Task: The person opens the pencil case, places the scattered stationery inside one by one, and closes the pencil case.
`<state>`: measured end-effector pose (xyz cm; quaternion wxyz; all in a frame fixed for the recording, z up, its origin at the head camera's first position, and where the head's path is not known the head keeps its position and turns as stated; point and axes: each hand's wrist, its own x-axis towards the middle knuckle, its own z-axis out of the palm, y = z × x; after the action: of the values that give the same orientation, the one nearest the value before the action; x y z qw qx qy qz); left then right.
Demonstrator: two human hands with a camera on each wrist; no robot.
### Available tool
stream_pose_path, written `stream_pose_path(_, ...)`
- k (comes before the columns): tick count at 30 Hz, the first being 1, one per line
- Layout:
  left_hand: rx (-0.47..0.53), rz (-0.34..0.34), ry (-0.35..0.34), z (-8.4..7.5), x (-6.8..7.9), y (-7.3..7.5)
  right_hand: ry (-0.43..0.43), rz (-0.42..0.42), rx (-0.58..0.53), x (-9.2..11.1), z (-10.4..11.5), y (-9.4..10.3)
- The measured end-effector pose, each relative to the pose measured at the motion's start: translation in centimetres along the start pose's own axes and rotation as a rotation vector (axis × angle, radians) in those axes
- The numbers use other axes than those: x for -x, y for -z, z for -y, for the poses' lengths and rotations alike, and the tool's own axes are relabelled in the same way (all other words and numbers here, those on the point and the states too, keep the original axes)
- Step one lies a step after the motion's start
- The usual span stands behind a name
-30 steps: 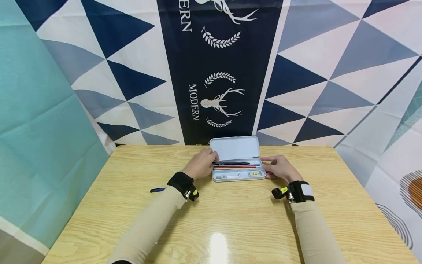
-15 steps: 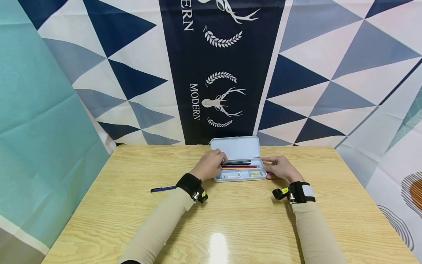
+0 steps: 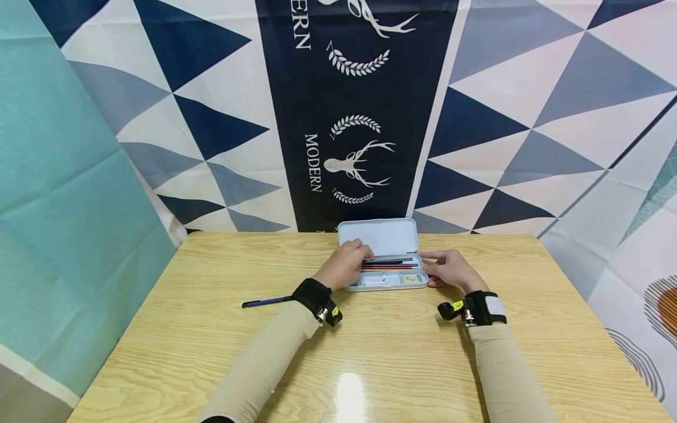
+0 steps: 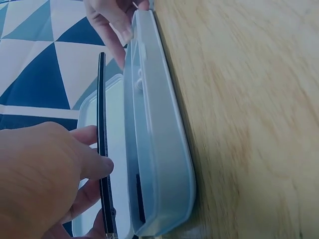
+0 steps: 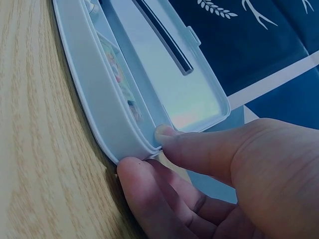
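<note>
One blue pen lies on the wooden table, well apart from the case and not yet gathered; farther off, the right hand steadies the end of the open pencil case, thumb and fingers clamped on its rim; the left hand pinches a black pen over the tray, seemingly not yet laid beside the red pencils; its lid stands open behind.
</note>
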<state>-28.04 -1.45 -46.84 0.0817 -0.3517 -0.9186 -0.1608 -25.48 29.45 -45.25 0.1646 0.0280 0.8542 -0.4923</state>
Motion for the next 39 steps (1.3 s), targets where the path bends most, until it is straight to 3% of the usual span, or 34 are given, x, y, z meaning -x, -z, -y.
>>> stream_pose_path(5,0.03,-0.025,-0.02,0.4,-0.4,-0.8,-0.005,0.0,-0.006,0.0,0.0,0.0)
stream_pose_path(7,0.059,0.013,0.012,-1.3,-0.1,1.1,-0.002,0.001,-0.009,0.0,0.0,0.0)
stream_pose_path(10,0.077,0.051,0.034,-2.1,-0.1,1.8,0.004,0.003,-0.012,0.0,0.0,0.0)
stream_pose_path(12,0.061,0.031,0.02,-0.5,-0.5,-0.5,0.007,0.004,-0.013,-0.1,0.0,0.0)
stream_pose_path(14,0.073,0.043,0.02,-0.4,-0.6,-0.8,0.01,0.006,-0.014,-0.1,0.0,0.0)
stream_pose_path(17,0.072,0.006,0.001,2.0,-1.6,-4.3,0.013,0.005,-0.01,-0.1,0.0,0.0)
stream_pose_path(19,0.087,0.021,0.009,1.9,-1.8,-4.3,0.014,0.003,-0.003,0.0,0.0,0.0)
stream_pose_path(21,0.088,-0.007,-0.004,3.2,-2.2,-6.3,0.011,0.0,0.001,0.0,0.0,0.0)
stream_pose_path(26,0.144,0.027,0.025,2.6,-1.9,-5.8,0.007,-0.003,0.003,0.0,0.0,0.0)
stream_pose_path(27,0.128,0.032,0.027,1.9,-1.6,-5.1,0.006,-0.005,0.003,0.0,0.0,0.0)
stream_pose_path(39,0.157,0.025,0.014,2.2,-1.9,-5.8,-0.003,-0.008,0.007,-0.1,0.0,-0.1)
